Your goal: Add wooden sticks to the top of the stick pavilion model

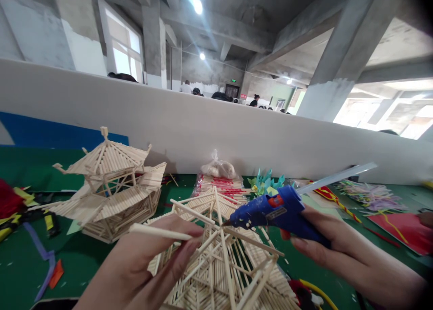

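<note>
Thumb and fingers of my left hand [145, 260] pinch a pale wooden stick [158, 231], held nearly level over the left side of a wooden stick model [233, 265]. Wrapped round the handle of a blue glue gun [270, 210] is my right hand [352, 247]. A clear glue stick [338, 177] juts out of the gun's back end. The gun's nozzle meets the model at the point where several sticks join, or hovers just over it; I cannot tell which. My left fingertips are close to that same joint.
A finished-looking stick pavilion [111, 183] stands at the left. Behind the model lie packs of sticks [219, 186] and teal paper pieces [267, 181]. A yellow-black cutter [50, 223] and purple strip [37, 242] lie left. A white partition [189, 134] borders the green table.
</note>
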Tool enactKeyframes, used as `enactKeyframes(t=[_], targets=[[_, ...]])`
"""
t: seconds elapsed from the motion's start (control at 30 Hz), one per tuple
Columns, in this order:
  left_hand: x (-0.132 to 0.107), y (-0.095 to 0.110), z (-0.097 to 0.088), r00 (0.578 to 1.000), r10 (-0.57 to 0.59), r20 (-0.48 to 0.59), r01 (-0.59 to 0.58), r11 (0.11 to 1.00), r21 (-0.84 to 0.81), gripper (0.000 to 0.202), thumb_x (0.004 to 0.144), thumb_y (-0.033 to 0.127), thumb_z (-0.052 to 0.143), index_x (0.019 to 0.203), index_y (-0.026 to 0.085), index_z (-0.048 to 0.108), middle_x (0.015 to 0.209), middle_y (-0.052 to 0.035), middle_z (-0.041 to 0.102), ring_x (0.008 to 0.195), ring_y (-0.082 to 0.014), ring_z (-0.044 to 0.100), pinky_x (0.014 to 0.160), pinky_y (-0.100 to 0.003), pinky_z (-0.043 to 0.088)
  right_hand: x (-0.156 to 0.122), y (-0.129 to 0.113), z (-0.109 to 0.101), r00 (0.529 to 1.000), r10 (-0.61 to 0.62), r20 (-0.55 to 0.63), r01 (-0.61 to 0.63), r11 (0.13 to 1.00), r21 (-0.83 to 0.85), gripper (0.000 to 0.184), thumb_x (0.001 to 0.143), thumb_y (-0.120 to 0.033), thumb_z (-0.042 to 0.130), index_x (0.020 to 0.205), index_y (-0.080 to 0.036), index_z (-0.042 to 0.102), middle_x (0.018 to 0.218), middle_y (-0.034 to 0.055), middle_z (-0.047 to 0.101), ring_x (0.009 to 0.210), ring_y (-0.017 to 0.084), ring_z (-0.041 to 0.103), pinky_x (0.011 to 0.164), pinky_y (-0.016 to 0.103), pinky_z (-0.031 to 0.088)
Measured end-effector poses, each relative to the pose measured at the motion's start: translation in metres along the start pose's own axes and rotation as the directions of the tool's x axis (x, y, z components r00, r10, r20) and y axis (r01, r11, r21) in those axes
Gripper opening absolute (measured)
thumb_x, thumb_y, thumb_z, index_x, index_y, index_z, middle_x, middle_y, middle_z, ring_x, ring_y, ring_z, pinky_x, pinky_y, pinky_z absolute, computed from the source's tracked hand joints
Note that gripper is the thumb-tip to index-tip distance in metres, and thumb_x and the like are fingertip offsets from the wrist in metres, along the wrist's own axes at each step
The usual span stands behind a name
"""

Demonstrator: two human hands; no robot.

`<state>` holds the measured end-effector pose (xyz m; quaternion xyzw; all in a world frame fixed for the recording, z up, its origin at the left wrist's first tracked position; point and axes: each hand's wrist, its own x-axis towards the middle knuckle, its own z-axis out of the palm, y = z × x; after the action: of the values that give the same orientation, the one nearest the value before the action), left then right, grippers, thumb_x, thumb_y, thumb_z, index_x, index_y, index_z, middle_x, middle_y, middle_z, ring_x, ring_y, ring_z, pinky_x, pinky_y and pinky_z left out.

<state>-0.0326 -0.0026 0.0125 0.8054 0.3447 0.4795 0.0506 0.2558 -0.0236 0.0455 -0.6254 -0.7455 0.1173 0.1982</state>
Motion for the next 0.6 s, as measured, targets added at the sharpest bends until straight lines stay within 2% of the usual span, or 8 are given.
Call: enactKeyframes(t=[0.1,0.2,0.3,0.43,0.53,0.6], targets=[[-0.001,-0.007,0.002,0.994,-0.104,0.04,0.101,0.993,0.065,0.016,0.073,0.025,0.059,0.089,0.025,0.059,0.084,0.0044,0.068,0.074,-0.0117,0.064,0.065,-0.016,0.052,0.0,0.001,0.002,1.0,-0.007,0.016,0.007,1.0,0.016,0.062,0.076,-0.059,0.042,0.121,-0.019,0.053,0.115,0.011,0.059,0.101,0.034,0.056,0.088,0.047,0.044],[0.004,-0.009,0.004,0.978,-0.184,0.099,0.183,0.983,0.022,0.011,0.076,0.026,0.055,0.086,0.024,0.059,0.08,0.0039,0.068,0.068,-0.0104,0.063,0.056,-0.013,0.05,0.001,0.006,0.002,0.999,-0.039,0.033,0.038,0.999,0.016,0.06,0.077,-0.057,0.043,0.122,-0.019,0.051,0.116,0.0114,0.059,0.099,0.033,0.057,0.087,0.046,0.045],[0.015,-0.005,0.004,0.967,-0.199,0.161,0.208,0.977,-0.04,0.009,0.078,0.026,0.053,0.081,0.022,0.06,0.076,0.0029,0.067,0.063,-0.0102,0.061,0.054,-0.015,0.048,0.002,0.009,0.001,0.997,-0.051,0.052,0.051,0.999,0.007,0.057,0.077,-0.054,0.045,0.123,-0.021,0.05,0.116,0.0101,0.059,0.099,0.032,0.057,0.087,0.045,0.046],[0.029,-0.003,0.005,0.936,-0.229,0.269,0.256,0.964,-0.071,0.02,0.082,0.029,0.046,0.073,0.017,0.061,0.066,0.0002,0.062,0.057,-0.0109,0.056,0.049,-0.018,0.045,0.001,0.011,-0.001,0.997,-0.038,0.064,0.037,0.999,0.022,0.055,0.078,-0.052,0.045,0.124,-0.022,0.049,0.116,0.0088,0.058,0.102,0.032,0.055,0.087,0.044,0.046],[0.037,-0.005,0.009,0.93,-0.221,0.294,0.257,0.962,-0.091,0.028,0.083,0.03,0.042,0.067,0.014,0.06,0.062,-0.0009,0.057,0.056,-0.0109,0.052,0.049,-0.02,0.042,0.0,0.013,-0.001,0.998,-0.025,0.061,0.02,0.996,0.089,0.053,0.079,-0.05,0.046,0.124,-0.022,0.049,0.116,0.0074,0.058,0.102,0.03,0.055,0.086,0.04,0.047],[0.042,-0.007,0.012,0.925,-0.216,0.314,0.256,0.962,-0.092,0.031,0.082,0.03,0.042,0.062,0.013,0.059,0.06,-0.0007,0.054,0.056,-0.0104,0.049,0.049,-0.02,0.041,-0.001,0.013,0.0,0.997,-0.001,0.075,-0.009,0.991,0.131,0.053,0.078,-0.05,0.047,0.122,-0.021,0.051,0.112,0.0083,0.06,0.096,0.028,0.058,0.08,0.035,0.051]])
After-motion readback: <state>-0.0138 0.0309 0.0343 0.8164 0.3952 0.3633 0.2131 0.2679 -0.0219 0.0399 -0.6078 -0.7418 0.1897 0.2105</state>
